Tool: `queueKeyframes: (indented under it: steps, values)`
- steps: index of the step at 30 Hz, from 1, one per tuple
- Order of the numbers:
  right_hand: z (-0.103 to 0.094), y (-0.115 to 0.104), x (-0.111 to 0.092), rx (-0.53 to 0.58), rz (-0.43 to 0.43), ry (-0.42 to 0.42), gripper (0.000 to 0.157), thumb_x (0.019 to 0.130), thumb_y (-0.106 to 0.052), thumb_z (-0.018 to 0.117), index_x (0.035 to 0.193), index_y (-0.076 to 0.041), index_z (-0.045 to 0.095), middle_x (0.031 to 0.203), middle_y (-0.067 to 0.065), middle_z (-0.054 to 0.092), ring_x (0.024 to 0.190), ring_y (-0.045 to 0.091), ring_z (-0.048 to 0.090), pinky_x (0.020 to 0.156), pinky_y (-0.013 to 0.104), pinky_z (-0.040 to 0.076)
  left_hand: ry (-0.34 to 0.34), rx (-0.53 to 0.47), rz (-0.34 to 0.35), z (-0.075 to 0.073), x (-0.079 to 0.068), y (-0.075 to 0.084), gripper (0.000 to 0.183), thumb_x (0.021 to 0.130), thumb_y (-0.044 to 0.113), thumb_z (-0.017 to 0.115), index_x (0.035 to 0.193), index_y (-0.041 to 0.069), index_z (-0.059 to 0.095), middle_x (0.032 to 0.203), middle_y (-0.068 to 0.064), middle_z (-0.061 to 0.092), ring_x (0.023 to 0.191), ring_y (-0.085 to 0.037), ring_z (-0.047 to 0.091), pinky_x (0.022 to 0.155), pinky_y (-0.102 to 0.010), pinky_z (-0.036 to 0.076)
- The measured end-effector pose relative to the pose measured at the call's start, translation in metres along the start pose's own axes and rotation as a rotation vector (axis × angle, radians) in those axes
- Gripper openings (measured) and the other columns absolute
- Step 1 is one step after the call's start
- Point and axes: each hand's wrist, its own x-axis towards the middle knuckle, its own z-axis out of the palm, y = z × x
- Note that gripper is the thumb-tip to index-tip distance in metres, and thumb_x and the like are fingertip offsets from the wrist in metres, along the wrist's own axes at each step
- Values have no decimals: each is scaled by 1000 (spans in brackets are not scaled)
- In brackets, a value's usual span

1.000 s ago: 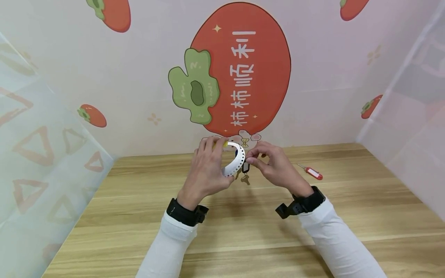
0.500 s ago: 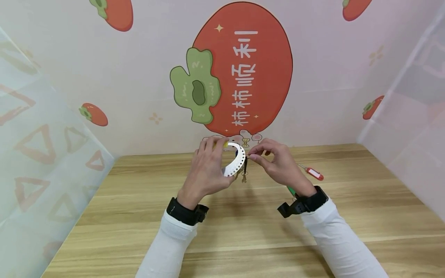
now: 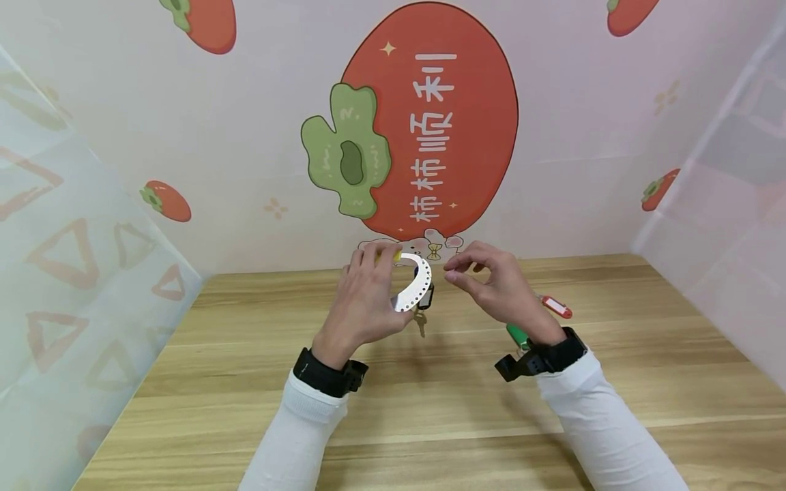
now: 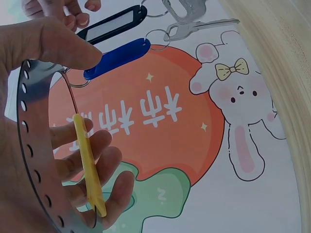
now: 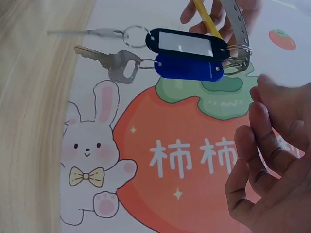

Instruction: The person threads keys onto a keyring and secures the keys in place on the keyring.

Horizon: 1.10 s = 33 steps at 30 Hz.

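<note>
My left hand (image 3: 362, 300) holds up a curved white-metal band (image 3: 420, 290) with a row of holes along it. A thin yellow bar (image 4: 87, 162) joins it, with fingers of that hand behind. From the band hang a black key tag (image 5: 187, 43) and a blue key tag (image 5: 189, 68) on split rings. Each tag carries a key; the one on the blue tag is a silver key (image 5: 119, 67). Just right of the band, my right hand (image 3: 494, 290) is apart from the tags, thumb and forefinger tips close together, nothing visible between them.
On the wooden table (image 3: 245, 382), a red key tag (image 3: 557, 307) lies right of the right hand. A green key tag (image 3: 517, 333) lies partly hidden under the right wrist. Behind stands a wall (image 3: 245, 136) with persimmon prints.
My right hand has let go of the black tag's ring and drawn back slightly to the right. The black tag now hangs by the band, and the green tag has come into sight.
</note>
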Motion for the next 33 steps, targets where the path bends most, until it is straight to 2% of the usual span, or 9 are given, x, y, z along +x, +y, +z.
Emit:
queueKeyframes:
  steps: [7, 11, 22, 28, 33]
  values:
    - [4, -4, -2, -4, -22, -52, 19, 80, -12, 88, 95, -12, 77, 92, -4, 67, 89, 14, 60, 81, 39, 44, -9, 15, -2, 0, 1, 1, 86, 69, 30, 89, 142, 9, 50, 136, -12, 49, 124, -34, 45, 94, -52, 45]
    - [6, -6, -2, -15, -22, -57, 15, 81, -12, 87, 93, -14, 78, 90, -6, 66, 88, 14, 59, 81, 40, 43, -16, 20, 3, 1, 1, 2, 88, 68, 30, 90, 143, 10, 50, 137, -12, 48, 127, -33, 42, 94, -52, 45]
    - [6, -4, -2, -48, -1, -6, 7, 86, -8, 81, 92, -12, 78, 87, -4, 66, 91, 16, 58, 81, 42, 43, -33, 17, 10, 1, 1, 2, 89, 65, 31, 92, 141, 9, 51, 137, -12, 47, 129, -32, 41, 93, -52, 46]
    - [6, -2, -2, -61, -14, 19, 9, 87, -6, 80, 94, -9, 79, 89, -2, 68, 91, 17, 60, 81, 42, 45, -86, 19, 24, 0, 1, 2, 87, 66, 31, 92, 140, 10, 52, 135, -13, 47, 120, -34, 49, 90, -54, 48]
    - [7, 0, -1, -60, -45, 27, 10, 85, -3, 80, 94, -8, 79, 89, -2, 68, 91, 17, 61, 81, 41, 46, -113, 23, 34, 0, 1, 2, 91, 64, 31, 92, 142, 8, 52, 134, -12, 49, 118, -32, 49, 90, -51, 47]
